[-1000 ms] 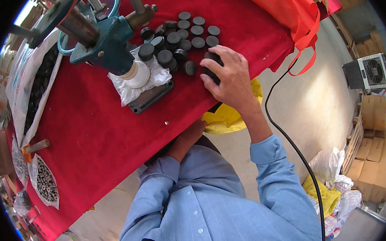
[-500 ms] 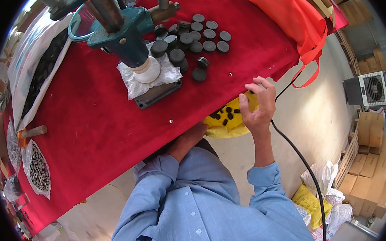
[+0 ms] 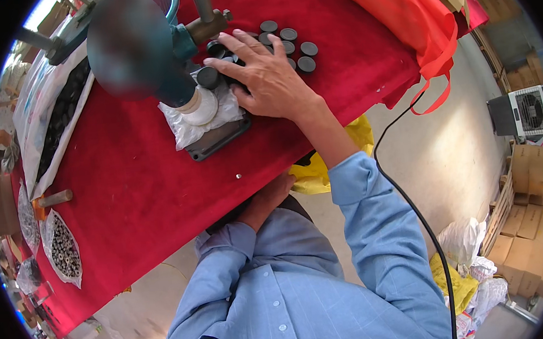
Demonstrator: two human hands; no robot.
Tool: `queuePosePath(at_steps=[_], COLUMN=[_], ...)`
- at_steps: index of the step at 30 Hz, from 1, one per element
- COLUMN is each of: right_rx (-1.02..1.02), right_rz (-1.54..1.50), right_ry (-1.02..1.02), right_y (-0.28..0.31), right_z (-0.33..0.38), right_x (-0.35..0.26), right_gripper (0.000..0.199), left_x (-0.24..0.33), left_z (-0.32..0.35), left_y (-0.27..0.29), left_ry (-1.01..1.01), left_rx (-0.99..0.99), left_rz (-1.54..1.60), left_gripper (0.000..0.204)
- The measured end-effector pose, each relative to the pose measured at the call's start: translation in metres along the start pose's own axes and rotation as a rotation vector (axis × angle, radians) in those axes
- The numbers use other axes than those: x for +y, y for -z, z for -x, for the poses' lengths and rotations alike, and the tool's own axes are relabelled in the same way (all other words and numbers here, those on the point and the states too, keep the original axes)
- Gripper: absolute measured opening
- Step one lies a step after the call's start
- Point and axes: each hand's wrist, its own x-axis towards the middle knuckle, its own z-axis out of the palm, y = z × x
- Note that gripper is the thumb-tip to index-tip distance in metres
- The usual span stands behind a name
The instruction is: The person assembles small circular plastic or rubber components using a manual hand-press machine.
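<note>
My right hand [image 3: 269, 80] reaches over a group of black round caps [image 3: 306, 64] on the red cloth, fingers spread, its palm down. It hides several caps, and whether it touches any cannot be made out. Beside its thumb stands a green hand press [image 3: 174, 82] with a white round ram end [image 3: 203, 106] over crumpled clear plastic [image 3: 184, 130] on a dark base [image 3: 219, 141]. Below the table edge my left hand [image 3: 273, 196] grips the rim of a yellow bag [image 3: 312, 178]; its fingertips are partly hidden. My right forearm covers part of the bag.
A red bag [image 3: 400, 22] hangs at the right table edge, near a black cable [image 3: 406, 198]. On the left lie a white sack [image 3: 38, 123] of black pieces, a wooden handle [image 3: 56, 198] and a clear bag of small metal parts [image 3: 62, 250]. Cartons [image 3: 521, 221] stand at right.
My right hand has moved from above the yellow bag up and left to the black caps. My left hand stays at the bag's rim. The view has shifted slightly.
</note>
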Motion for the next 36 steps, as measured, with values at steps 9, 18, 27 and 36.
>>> queuePosePath(at_steps=[9, 18, 27, 36], right_rx=[0.131, 0.013, 0.034, 0.083], right_rz=[-0.37, -0.364, -0.231, -0.109], right_ry=[0.099, 0.016, -0.112, -0.257], right_y=[-0.006, -0.006, 0.05, 0.076], right_z=[-0.039, -0.015, 0.056, 0.108], right_x=[-0.024, 0.006, 0.007, 0.0], right_gripper=[0.046, 0.021, 0.036, 0.037], left_x=[0.0, -0.003, -0.012, -0.001], left_z=[0.004, 0.003, 0.006, -0.004], left_y=[-0.001, 0.004, -0.011, -0.006], left_ry=[0.042, 0.106, 0.076, 0.074], left_rx=[0.014, -0.091, -0.02, -0.08], left_rz=[0.163, 0.059, -0.019, -0.064], left_gripper=[0.019, 0.019, 0.013, 0.016])
